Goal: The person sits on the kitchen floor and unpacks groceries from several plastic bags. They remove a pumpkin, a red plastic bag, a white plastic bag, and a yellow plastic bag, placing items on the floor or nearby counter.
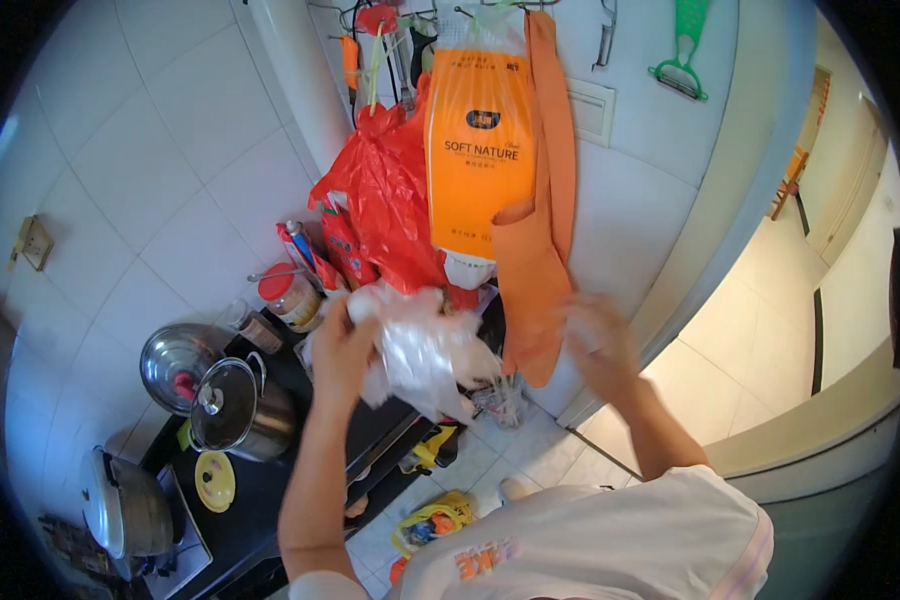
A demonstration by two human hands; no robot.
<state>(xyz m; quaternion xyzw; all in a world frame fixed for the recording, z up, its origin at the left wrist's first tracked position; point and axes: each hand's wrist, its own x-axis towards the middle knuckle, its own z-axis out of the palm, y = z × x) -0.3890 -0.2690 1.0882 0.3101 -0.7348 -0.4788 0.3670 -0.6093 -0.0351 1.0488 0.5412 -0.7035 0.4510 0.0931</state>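
My left hand (341, 345) grips a crumpled, translucent white plastic bag (424, 349) near its left end. The bag spreads in front of me, above the edge of the black counter. My right hand (600, 345) is blurred, to the right of the bag and apart from it. It is close to a hanging orange cloth (536, 322), but whether its fingers touch the cloth cannot be made out. Just above the plastic bag hang a knotted red plastic bag (386, 180) and an orange SOFT NATURE tissue pack (481, 191) in clear wrap.
On the black counter (262, 487) at left stand a lidded steel pot (259, 412), a jar with a red lid (294, 300) and a larger pot (135, 502). A green peeler (682, 60) hangs at upper right. A yellow bag (450, 510) sits on the floor. A doorway opens at right.
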